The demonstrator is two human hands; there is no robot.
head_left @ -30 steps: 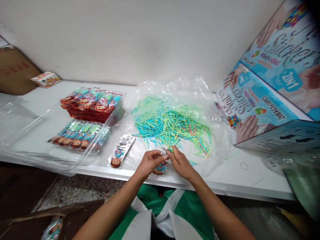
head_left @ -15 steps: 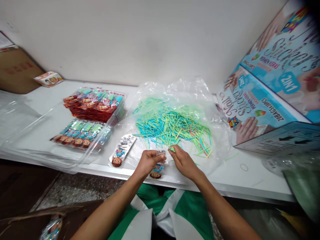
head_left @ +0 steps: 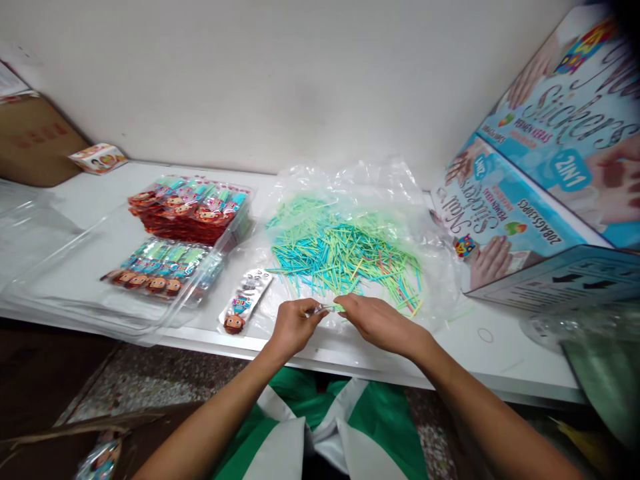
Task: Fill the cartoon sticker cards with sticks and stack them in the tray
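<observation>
The left hand is pinching a little clear packet at the near edge of the white surface. The right hand is pinching a green stick with its fingertips, and the stick's end is touching the packet's end, right between the two hands.

The stick is thin and the packet is floppy, so I think the stick could slide past the packet's end and slip out of the fingers. It could then be falling into the big pile of sticks on the plastic bag, where it would be hard to find. Both hands are also sitting close to the near edge, so a dropped stick or packet could be landing on the floor.

Half a second ago the packet was hanging down below the left hand, with its cartoon face showing. Now it is lying almost flat between the hands and the face is hidden. The right hand is also lying flatter and lower.
</observation>
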